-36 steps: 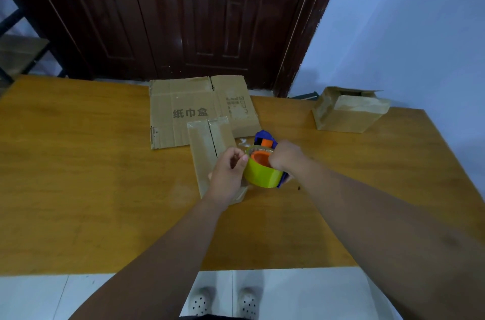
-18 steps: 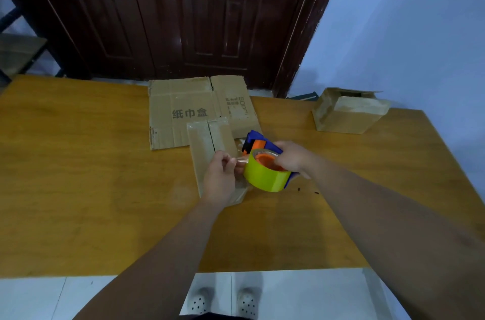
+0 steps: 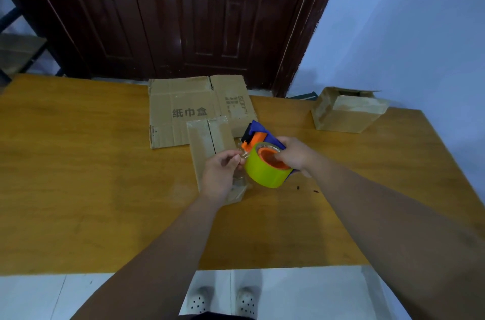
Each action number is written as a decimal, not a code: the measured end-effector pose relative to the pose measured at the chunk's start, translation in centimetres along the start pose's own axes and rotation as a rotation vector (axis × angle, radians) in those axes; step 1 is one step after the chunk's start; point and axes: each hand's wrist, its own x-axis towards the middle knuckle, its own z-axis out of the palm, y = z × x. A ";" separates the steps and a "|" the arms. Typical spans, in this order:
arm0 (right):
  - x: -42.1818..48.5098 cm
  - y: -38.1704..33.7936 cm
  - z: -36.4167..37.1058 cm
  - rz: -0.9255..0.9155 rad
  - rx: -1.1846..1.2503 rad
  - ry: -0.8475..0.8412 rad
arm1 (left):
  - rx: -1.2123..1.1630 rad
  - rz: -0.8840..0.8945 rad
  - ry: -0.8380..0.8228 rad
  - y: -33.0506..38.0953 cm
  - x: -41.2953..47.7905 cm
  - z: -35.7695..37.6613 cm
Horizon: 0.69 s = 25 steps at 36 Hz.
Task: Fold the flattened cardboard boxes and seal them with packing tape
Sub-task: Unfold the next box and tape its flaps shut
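yellow-green tape roll, orange-and-blue dispenser, brown cardboard, dark door

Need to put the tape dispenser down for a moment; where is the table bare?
Bare wood fills the table left of the flat printed cardboard, down to the near edge. Another patch lies on the right, between the open box and the near edge. The middle is crowded: narrow box, tape dispenser, left hand, right hand.

Dark brown door at the top, pale blue wall upper right, wooden table across the middle, white floor below.
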 end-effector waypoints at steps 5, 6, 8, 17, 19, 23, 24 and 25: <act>0.1 0.5 0.4 -0.074 0.132 0.024 | 0.029 0.050 0.046 -0.3 0.3 0.1; 0.0 0.4 0.6 -0.092 0.166 0.028 | 0.030 0.057 0.054 -0.4 0.4 0.1; 0.1 0.2 0.7 -0.139 0.186 0.038 | 0.026 0.061 0.052 -0.5 0.6 0.1; -1.0 -0.4 -1.6 -0.096 0.120 0.078 | 0.073 0.081 0.069 -1.0 0.8 0.2; -1.1 -0.4 -2.2 -0.084 0.109 0.061 | 0.075 0.084 0.075 -0.9 0.7 0.3; -1.1 -0.1 -2.9 -0.055 0.045 0.068 | 0.064 0.080 0.118 -0.9 0.9 0.3; -1.1 0.0 -3.0 -0.050 0.014 0.079 | 0.062 0.082 0.125 -0.8 0.9 0.3; -1.0 0.0 -3.1 -0.043 -0.014 0.096 | 0.062 0.084 0.119 -0.8 0.9 0.4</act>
